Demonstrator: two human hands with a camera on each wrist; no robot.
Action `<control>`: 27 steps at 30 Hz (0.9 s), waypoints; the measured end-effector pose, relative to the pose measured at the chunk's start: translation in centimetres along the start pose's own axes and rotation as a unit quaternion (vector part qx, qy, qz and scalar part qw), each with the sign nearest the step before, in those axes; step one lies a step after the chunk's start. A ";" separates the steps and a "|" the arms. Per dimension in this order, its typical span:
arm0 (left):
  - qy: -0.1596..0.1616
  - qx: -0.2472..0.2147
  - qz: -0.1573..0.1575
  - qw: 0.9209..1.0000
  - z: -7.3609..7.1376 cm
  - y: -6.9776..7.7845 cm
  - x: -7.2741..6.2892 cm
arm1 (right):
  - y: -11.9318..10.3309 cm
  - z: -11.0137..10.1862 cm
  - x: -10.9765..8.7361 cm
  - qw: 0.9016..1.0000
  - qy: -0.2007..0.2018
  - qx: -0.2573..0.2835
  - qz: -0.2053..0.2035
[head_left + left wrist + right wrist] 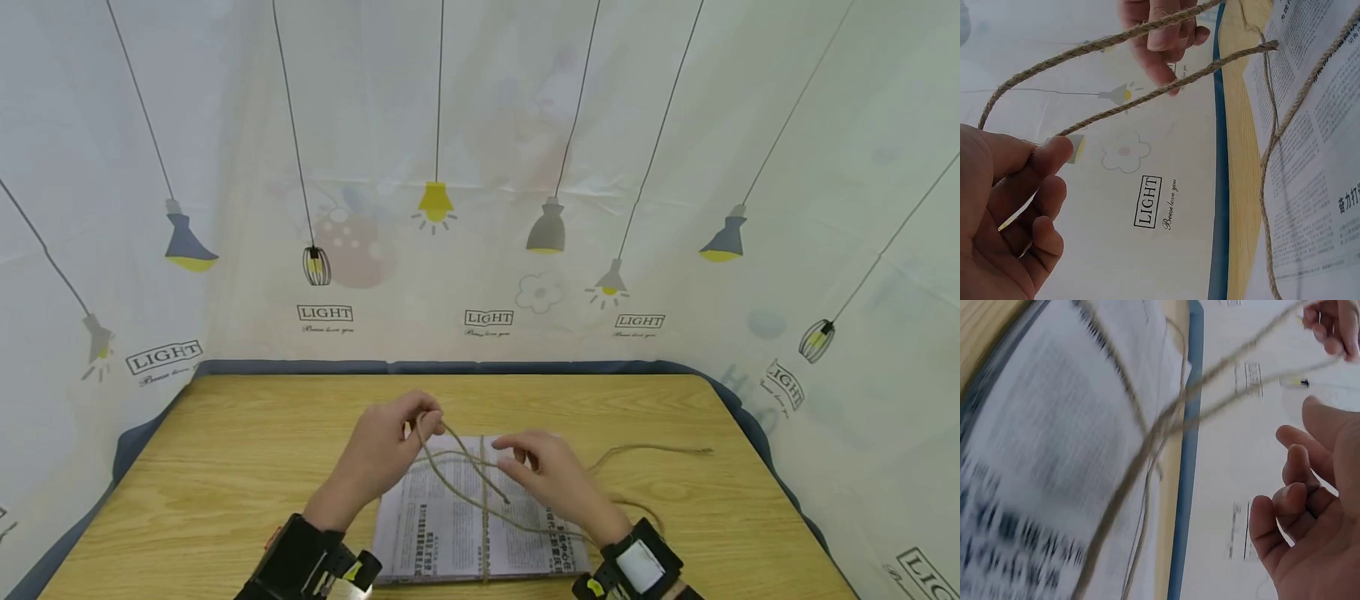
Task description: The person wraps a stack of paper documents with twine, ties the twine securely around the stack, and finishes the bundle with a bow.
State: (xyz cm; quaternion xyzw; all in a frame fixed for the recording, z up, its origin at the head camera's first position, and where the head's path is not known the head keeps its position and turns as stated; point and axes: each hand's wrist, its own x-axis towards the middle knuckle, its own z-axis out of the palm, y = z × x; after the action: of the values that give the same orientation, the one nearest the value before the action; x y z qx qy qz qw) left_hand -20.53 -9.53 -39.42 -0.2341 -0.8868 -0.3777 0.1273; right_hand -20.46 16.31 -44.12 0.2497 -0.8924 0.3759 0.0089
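Observation:
A stack of newspapers (442,533) lies on the table, with a strand of twine (484,550) running down across its middle and another strand crossing it. Above the stack, my left hand (393,442) pinches a bend of the twine (1104,44) between thumb and forefinger. From that pinch one length runs back over the papers toward the right. A short tail with a cut end (1266,46) hangs over the stack. My right hand (551,475) is over the papers' right half, fingers loosely curled and holding nothing, close beside the strands.
On the wooden table (247,467), a loose twine end (675,448) trails off to the right of the stack. A pale curtain (480,100) printed with lamps surrounds the table's back and sides. Both wrists wear black camera straps.

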 end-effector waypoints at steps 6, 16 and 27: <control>0.011 -0.028 0.037 0.999 0.4 0.1 0.0 | -2.1 1.4 1.9 0.998 -0.018 0.042 -0.034; -0.034 -0.042 0.036 0.998 2.0 -0.6 -0.4 | -2.8 1.8 2.6 0.998 -0.011 0.044 -0.042; -0.010 0.013 0.015 1.000 3.2 -1.5 0.2 | -1.9 1.1 1.7 0.999 -0.001 0.031 0.007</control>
State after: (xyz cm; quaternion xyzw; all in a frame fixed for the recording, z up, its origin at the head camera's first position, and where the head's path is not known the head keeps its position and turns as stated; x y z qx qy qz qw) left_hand -21.66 -8.09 -42.43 -0.2496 -0.8891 -0.3621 0.1270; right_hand -20.88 13.63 -43.29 0.2442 -0.8819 0.4032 -0.0027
